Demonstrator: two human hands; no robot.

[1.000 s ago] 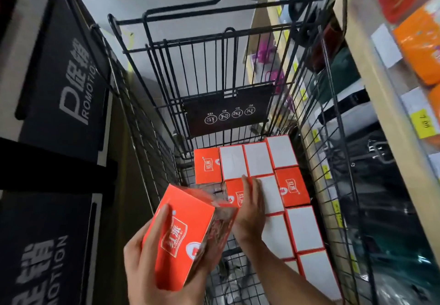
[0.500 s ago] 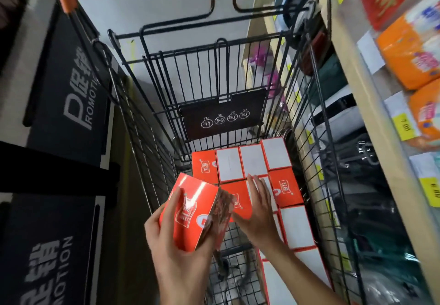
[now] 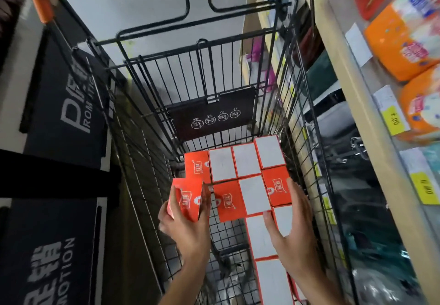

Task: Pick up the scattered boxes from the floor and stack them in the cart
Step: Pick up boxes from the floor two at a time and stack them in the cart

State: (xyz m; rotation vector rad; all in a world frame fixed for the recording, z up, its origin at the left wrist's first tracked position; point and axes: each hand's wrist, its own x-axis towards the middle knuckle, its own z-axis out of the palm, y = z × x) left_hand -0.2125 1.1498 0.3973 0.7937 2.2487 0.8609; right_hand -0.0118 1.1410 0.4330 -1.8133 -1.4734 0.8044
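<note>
You're mid-placement: your left hand (image 3: 188,226) grips the orange cardboard box (image 3: 188,200) low inside the black wire cart (image 3: 152,161), your right hand (image 3: 291,219) lies flat on the packed orange-and-white boxes (image 3: 252,185) alongside, so next slide it into the gap beside them.

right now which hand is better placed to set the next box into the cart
Left. The left hand already grips a box low inside the cart, beside the free spot left of the row. The right hand lies on the placed boxes.
</note>
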